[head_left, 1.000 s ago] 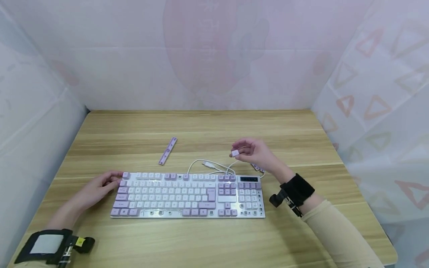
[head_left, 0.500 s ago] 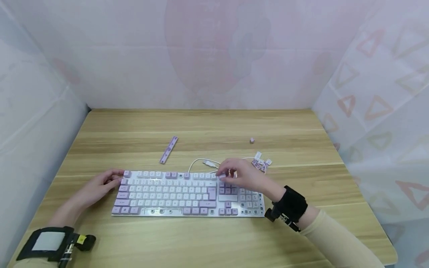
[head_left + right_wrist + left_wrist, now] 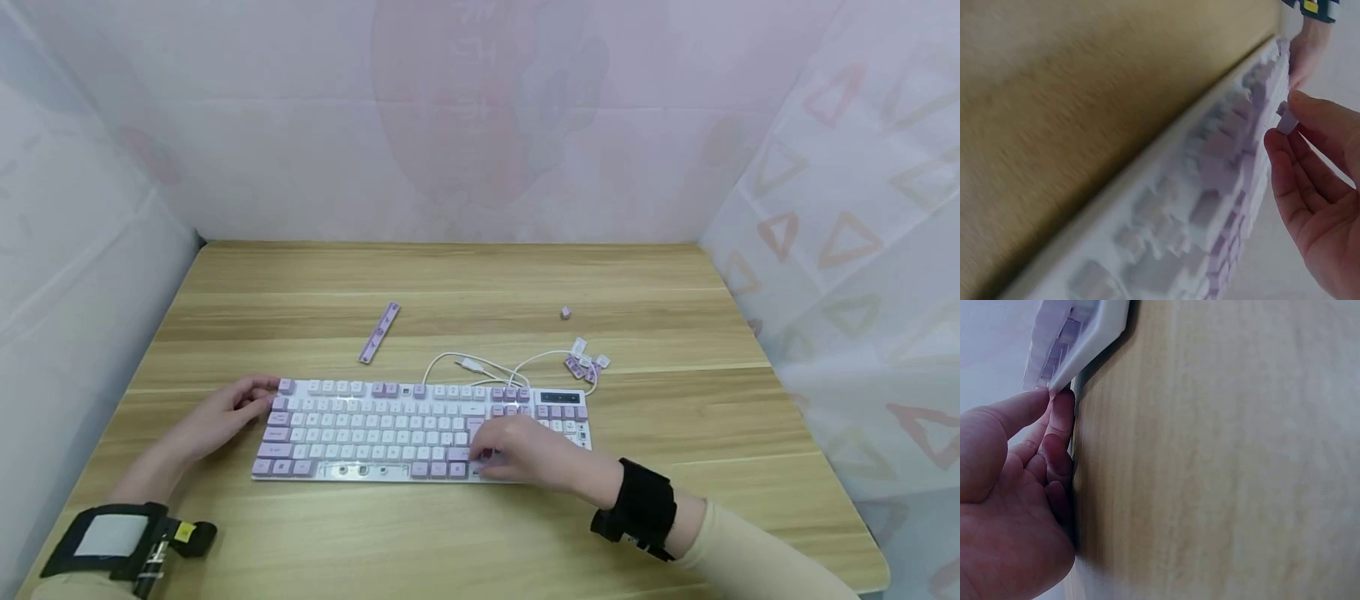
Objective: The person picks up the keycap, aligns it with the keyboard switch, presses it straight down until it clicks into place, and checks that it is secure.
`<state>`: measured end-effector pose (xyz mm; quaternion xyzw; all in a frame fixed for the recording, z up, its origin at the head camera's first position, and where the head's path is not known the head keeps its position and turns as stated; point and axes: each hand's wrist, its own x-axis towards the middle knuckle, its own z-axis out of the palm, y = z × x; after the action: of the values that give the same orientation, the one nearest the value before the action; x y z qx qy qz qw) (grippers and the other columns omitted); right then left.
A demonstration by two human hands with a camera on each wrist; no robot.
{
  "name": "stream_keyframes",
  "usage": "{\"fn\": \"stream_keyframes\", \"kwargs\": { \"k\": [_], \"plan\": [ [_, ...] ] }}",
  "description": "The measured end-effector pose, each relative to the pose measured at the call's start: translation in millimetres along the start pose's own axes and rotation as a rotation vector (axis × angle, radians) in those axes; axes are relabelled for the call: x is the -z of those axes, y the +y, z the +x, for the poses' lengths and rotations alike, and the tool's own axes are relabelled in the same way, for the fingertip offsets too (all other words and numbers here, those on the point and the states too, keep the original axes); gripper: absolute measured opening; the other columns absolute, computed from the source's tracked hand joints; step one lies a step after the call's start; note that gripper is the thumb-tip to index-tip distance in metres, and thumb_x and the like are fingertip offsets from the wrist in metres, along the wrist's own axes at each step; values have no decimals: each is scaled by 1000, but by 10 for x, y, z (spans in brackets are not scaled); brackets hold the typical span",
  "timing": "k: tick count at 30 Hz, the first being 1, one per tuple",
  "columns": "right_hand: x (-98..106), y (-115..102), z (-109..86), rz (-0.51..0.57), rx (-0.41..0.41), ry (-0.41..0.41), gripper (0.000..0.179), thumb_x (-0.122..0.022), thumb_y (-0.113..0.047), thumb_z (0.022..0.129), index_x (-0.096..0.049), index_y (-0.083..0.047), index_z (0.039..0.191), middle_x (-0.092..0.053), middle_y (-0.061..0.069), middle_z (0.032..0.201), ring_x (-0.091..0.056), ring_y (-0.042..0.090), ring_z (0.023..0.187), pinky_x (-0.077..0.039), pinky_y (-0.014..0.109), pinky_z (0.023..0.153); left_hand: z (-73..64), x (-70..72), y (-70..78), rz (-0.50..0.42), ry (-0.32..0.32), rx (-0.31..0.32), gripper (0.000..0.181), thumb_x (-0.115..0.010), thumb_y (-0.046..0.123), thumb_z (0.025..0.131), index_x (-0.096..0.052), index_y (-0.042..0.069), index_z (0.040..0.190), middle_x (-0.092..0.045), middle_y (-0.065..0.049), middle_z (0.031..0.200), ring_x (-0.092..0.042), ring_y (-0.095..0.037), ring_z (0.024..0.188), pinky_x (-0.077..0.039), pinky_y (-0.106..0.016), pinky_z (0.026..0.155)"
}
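A white and lavender keyboard (image 3: 352,435) lies on the table. At its left edge, near the top corner, my left hand (image 3: 221,421) grips it, with the thumb (image 3: 1025,409) on the edge and a fingertip lower down, by the tabletop. My right hand (image 3: 528,450) is over the lower right part of the keyboard, covering some keys. Between its thumb and forefinger it pinches a lavender keycap (image 3: 1287,122), held just above the keys in the right wrist view. Bare switch spots show along the bottom row, where the long space is uncapped.
A long lavender space bar keycap (image 3: 379,333) lies behind the keyboard. Several loose white and lavender keycaps (image 3: 576,367) sit in a small pile behind its right end, with one lavender keycap (image 3: 566,313) farther back. The white USB cable (image 3: 480,367) loops along the rear edge.
My right hand has come from behind the keyboard, across its top right rows, to the lower right part, carrying a keycap. My left hand keeps its hold on the left edge.
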<state>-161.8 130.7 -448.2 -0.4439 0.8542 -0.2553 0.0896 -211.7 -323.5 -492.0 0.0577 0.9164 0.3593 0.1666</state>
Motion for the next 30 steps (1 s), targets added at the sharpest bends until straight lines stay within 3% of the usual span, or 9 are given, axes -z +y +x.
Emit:
{"fn": "stream_keyframes", "kwargs": {
  "k": [8, 14, 22, 30],
  "plan": [
    [-191, -1, -72, -214, 47, 70, 13, -77, -20, 87, -77, -15, 99, -69, -3, 99, -65, 8, 90, -51, 15, 84, -2, -9, 8, 17, 12, 7, 47, -46, 37, 106, -49, 4, 141, -61, -13, 115, -50, -9, 93, -40, -18, 75],
    [-216, -28, -87, -218, 22, 80, 14, -77, -21, 87, -78, -15, 100, -67, -3, 94, -63, 6, 86, -49, 12, 78, -10, -3, 23, 15, 1, 27, 51, -45, 39, 106, -47, 3, 142, -60, -15, 117, -50, -16, 98, -39, -18, 76],
    [-292, -71, -79, -315, 68, 151, 4, -77, -16, 87, -79, -16, 91, -69, -4, 96, -66, 8, 90, -52, 17, 84, -5, 1, 42, 19, -2, 33, 50, -44, 39, 107, -47, 4, 143, -59, -15, 118, -49, -18, 98, -39, -18, 75],
    [-389, -58, -120, -501, 200, 255, 6, -77, -11, 85, -77, -13, 91, -61, -5, 81, -52, 6, 72, -44, 14, 66, -18, 2, 53, 20, -8, 37, 53, -44, 41, 106, -46, 3, 143, -59, -15, 118, -49, -20, 99, -39, -19, 75]
  ]
}}
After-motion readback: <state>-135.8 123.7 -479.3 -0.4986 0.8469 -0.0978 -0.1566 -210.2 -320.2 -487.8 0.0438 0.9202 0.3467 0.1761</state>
